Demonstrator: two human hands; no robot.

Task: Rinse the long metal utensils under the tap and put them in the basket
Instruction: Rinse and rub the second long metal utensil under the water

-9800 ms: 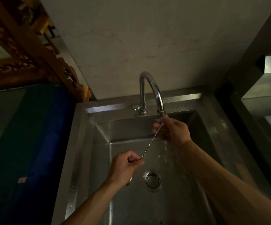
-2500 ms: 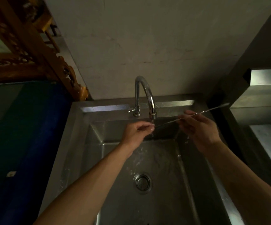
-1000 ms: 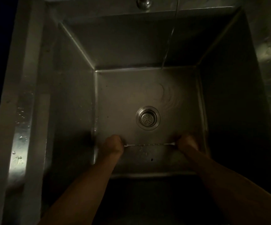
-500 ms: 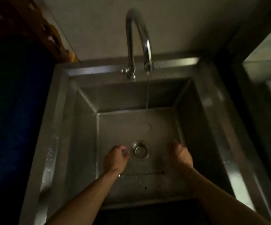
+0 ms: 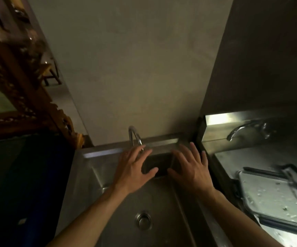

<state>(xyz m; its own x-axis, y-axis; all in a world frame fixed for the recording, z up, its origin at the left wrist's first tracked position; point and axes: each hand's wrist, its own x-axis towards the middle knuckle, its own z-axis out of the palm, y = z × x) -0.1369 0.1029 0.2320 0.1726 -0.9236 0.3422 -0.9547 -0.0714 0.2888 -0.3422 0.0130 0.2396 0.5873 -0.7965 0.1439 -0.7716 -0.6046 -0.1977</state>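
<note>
**Both hands spread and empty above the sink**

The left hand (image 5: 132, 169) and right hand (image 5: 191, 168) hover side by side over the back half of the sink (image 5: 94, 168), fingers splayed and straight, palms down, neither holding anything. The left fingertips lie just in front of the tap (image 5: 134, 138) spout at 12 o'clock; whether they touch it cannot be told. The drain (image 5: 142, 219) sits at 6 o'clock from the hands, in the bare basin floor. No long metal utensil can be made out in this dim view; its place cannot be told. At 3 o'clock, on the steel tabletop (image 5: 233, 157) beside the sink, lies a wet tray (image 5: 268, 196) with a dark rim. A second tap (image 5: 245, 130) shows at 2 o'clock. A carved wooden frame (image 5: 19, 97) stands at 10 o'clock.
</note>
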